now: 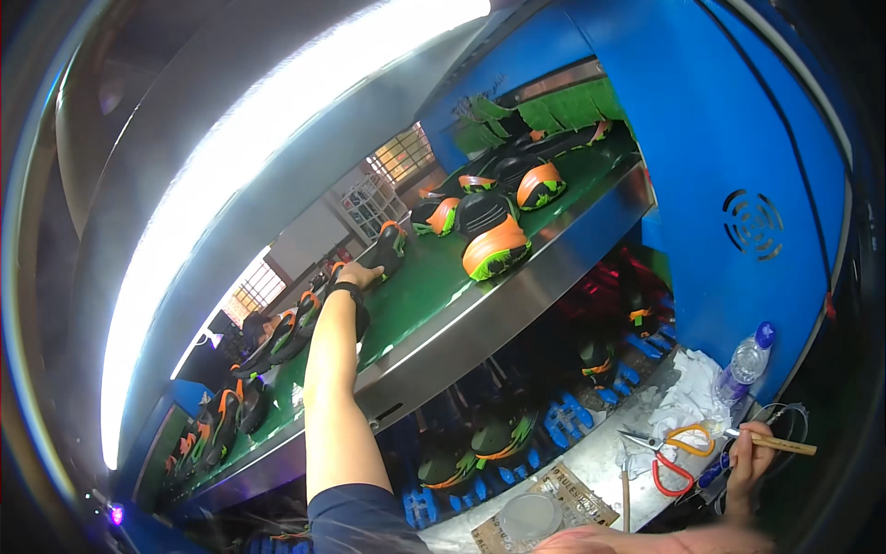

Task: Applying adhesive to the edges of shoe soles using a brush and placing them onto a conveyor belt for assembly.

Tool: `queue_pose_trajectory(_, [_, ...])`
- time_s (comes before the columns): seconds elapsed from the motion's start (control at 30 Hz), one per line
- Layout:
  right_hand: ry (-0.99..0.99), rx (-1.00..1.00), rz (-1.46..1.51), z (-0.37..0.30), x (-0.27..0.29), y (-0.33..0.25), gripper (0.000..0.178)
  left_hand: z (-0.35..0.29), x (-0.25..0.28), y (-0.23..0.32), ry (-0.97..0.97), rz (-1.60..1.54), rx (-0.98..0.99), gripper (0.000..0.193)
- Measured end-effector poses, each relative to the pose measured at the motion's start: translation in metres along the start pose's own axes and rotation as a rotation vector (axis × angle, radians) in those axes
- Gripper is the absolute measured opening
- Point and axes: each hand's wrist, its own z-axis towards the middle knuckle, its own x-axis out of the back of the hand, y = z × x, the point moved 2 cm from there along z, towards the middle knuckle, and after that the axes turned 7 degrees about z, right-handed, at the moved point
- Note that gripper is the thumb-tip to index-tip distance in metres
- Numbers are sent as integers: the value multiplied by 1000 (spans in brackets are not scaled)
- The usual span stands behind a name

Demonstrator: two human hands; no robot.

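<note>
My left arm stretches far across the green conveyor belt [415, 300]. My left hand [358, 274] is closed on a dark shoe [362, 319] among the row there; the wrist and hand cover much of it, and most fingers are hidden. Just beyond my thumb stands another black shoe [391, 247] with an orange edge. At the lower right, my right hand [749, 462] grips a slim tool with a wooden handle [784, 444], its pale end pointing left. Scissors [672, 460] with one orange and one red loop lie beside that hand.
Several black, orange and green shoes [494, 242] stand on the belt near the blue machine's [738, 138] green-curtained opening. Below, more shoes [503, 434] sit by blue holders [568, 420]. A bottle [746, 362], white cloth [692, 392] and round lid-like disc [531, 515] rest on the metal ledge.
</note>
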Motion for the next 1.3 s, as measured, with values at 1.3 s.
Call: queue_pose_trajectory(1.3, [-902, -179, 70, -64, -135, -28, 6, -388, 40, -62, -356, -1904, -270, 56])
